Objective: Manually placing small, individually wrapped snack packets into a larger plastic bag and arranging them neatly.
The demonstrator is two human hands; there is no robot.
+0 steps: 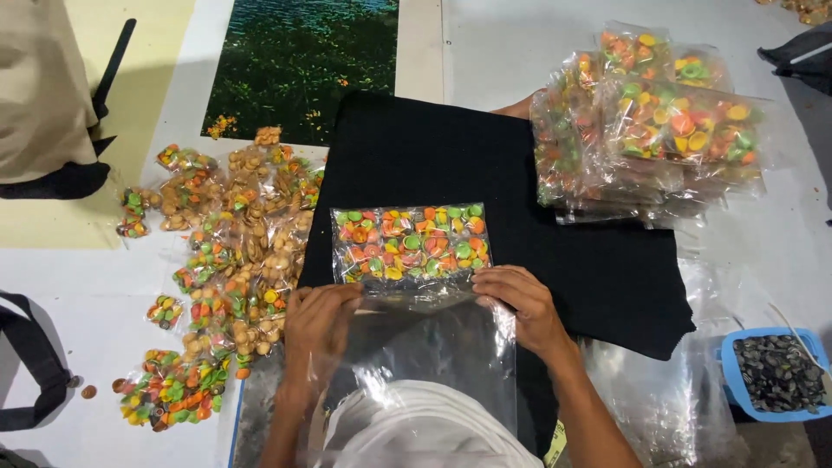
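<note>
Head view: the left hand point(319, 322) and right hand point(520, 303) each pinch the near edge of a clear bag of coloured snacks point(411, 244), which lies flat on a black cloth point(589, 260). Filled bags are stacked point(654, 121) at right; loose packets point(225, 260) lie at left on the tabletop point(78, 286).

A white floor point(511, 43) carries a black cloth point(416, 156), snack packets point(234, 251) and a blue tray point(732, 381).
</note>
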